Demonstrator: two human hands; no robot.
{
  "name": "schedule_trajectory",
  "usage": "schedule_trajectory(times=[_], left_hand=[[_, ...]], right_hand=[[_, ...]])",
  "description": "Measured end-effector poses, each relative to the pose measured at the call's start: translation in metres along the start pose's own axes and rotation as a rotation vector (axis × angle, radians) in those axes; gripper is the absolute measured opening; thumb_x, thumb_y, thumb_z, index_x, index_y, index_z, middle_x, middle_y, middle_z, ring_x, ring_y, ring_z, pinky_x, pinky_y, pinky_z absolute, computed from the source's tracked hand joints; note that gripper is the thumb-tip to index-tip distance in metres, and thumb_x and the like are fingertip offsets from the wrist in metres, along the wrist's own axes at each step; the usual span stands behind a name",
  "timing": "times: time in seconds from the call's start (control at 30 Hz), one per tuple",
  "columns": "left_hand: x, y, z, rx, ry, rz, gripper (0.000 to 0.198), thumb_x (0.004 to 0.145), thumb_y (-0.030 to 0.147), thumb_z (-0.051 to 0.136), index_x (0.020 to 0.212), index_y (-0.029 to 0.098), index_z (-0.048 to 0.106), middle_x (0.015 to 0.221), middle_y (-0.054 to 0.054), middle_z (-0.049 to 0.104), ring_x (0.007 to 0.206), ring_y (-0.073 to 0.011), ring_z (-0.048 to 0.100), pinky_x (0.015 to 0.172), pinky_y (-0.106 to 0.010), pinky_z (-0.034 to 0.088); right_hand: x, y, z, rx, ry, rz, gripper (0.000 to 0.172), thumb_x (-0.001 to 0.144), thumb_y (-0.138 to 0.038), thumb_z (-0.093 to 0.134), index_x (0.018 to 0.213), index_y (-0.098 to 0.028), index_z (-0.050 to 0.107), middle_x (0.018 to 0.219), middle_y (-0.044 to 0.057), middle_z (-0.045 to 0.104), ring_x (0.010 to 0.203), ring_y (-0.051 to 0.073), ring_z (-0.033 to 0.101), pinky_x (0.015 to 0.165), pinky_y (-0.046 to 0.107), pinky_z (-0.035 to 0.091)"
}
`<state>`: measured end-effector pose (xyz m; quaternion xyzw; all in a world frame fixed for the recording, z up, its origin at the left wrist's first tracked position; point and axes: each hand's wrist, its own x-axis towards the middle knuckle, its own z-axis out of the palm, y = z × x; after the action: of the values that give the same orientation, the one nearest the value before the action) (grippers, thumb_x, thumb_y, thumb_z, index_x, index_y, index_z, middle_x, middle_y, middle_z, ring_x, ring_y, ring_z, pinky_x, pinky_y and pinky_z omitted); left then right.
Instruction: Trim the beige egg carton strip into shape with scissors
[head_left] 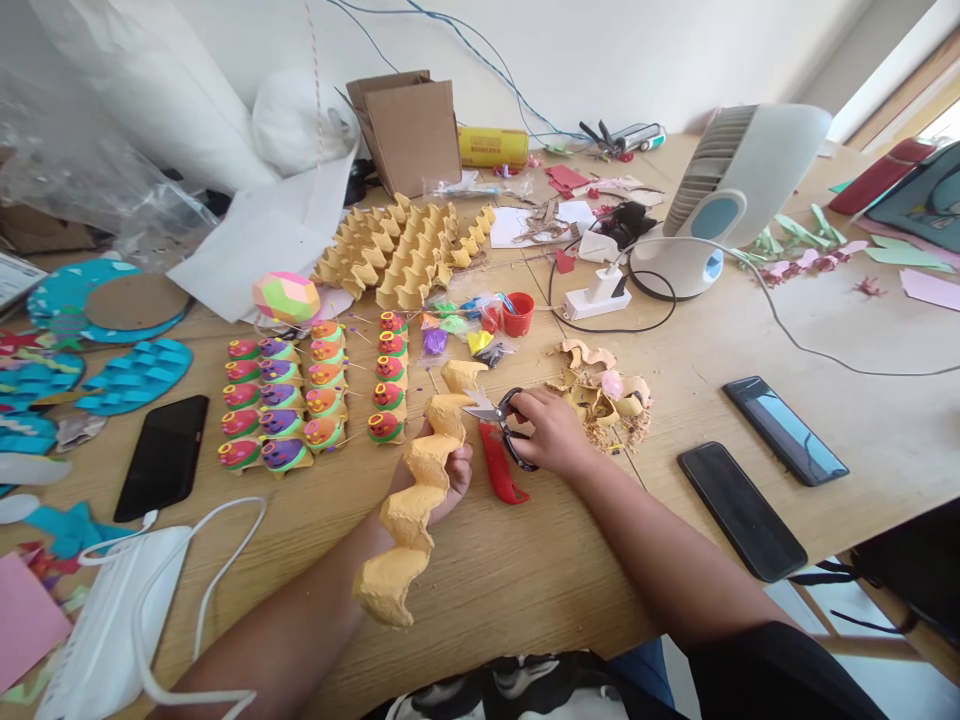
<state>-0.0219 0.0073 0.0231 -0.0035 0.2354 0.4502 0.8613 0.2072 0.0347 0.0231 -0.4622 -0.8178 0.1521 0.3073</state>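
My left hand (448, 478) is closed around a long wavy strip of yellow egg carton (411, 500), which runs from near my forearm up toward the scissors. My right hand (551, 432) grips black-and-red scissors (501, 440), fingers through the handles. The blades point left at the strip's far end, beside a small cup-shaped piece (462, 375). Right of that hand lies a heap of carton scraps (604, 395).
Rows of painted carton cups (307, 400) and a stack of egg trays (401, 250) lie ahead. A phone (163, 456) sits at left, with two more phones (784, 428) at right. A white fan (720, 195), a power adapter (596, 295), a red cup (518, 313) and a face mask (112, 620) are also on the table.
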Motion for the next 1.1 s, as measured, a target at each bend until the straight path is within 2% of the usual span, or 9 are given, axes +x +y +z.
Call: schedule_trajectory(times=[0.13, 0.27, 0.4, 0.63, 0.9, 1.1], left_hand=[[-0.001, 0.002, 0.002, 0.042, 0.047, 0.050, 0.023, 0.106, 0.023, 0.053, 0.094, 0.025, 0.072, 0.076, 0.002, 0.061, 0.068, -0.0105, 0.065, 0.061, -0.015, 0.056], [-0.001, 0.003, 0.001, 0.017, 0.047, 0.089, 0.024, 0.106, 0.022, 0.052, 0.094, 0.024, 0.072, 0.077, 0.002, 0.062, 0.069, -0.0106, 0.065, 0.062, -0.016, 0.057], [0.000, 0.003, -0.002, -0.008, 0.022, 0.093, 0.018, 0.103, 0.019, 0.057, 0.093, 0.024, 0.071, 0.079, 0.002, 0.063, 0.070, -0.0099, 0.065, 0.063, -0.015, 0.056], [0.000, 0.001, -0.001, -0.015, 0.000, 0.095, 0.020, 0.102, 0.020, 0.056, 0.090, 0.024, 0.071, 0.078, 0.002, 0.063, 0.070, -0.0101, 0.066, 0.062, -0.015, 0.056], [0.000, 0.001, -0.005, 0.016, 0.022, 0.096, 0.013, 0.101, 0.024, 0.061, 0.096, 0.026, 0.073, 0.079, 0.002, 0.066, 0.069, -0.0108, 0.065, 0.061, -0.016, 0.057], [0.004, 0.005, -0.011, 0.029, 0.060, 0.033, 0.014, 0.098, 0.035, 0.069, 0.090, 0.024, 0.072, 0.075, 0.001, 0.066, 0.066, -0.0120, 0.065, 0.058, -0.018, 0.057]], right_hand=[[0.000, 0.000, -0.002, 0.068, -0.066, -0.045, 0.030, 0.092, -0.049, 0.065, 0.084, -0.021, 0.060, 0.075, 0.003, 0.062, 0.070, 0.018, 0.052, 0.066, 0.029, 0.033], [0.001, 0.001, -0.002, 0.067, -0.134, -0.036, 0.032, 0.093, -0.046, 0.062, 0.074, -0.021, 0.054, 0.069, 0.001, 0.057, 0.065, 0.015, 0.046, 0.062, 0.027, 0.028], [0.001, 0.001, -0.001, 0.067, -0.178, -0.011, 0.031, 0.092, -0.042, 0.064, 0.071, -0.022, 0.053, 0.066, 0.000, 0.055, 0.061, 0.014, 0.043, 0.059, 0.027, 0.026], [0.002, 0.001, -0.001, 0.076, -0.208, 0.020, 0.028, 0.091, -0.037, 0.063, 0.070, -0.021, 0.054, 0.063, -0.002, 0.052, 0.059, 0.013, 0.040, 0.059, 0.026, 0.025], [0.001, 0.001, -0.001, 0.161, -0.231, 0.034, 0.039, 0.091, -0.047, 0.068, 0.067, -0.021, 0.050, 0.063, -0.004, 0.049, 0.058, 0.011, 0.037, 0.058, 0.026, 0.025], [0.001, 0.001, 0.001, 0.379, -0.298, 0.030, 0.044, 0.090, -0.054, 0.068, 0.068, -0.021, 0.049, 0.061, -0.005, 0.047, 0.058, 0.011, 0.038, 0.057, 0.024, 0.027]])
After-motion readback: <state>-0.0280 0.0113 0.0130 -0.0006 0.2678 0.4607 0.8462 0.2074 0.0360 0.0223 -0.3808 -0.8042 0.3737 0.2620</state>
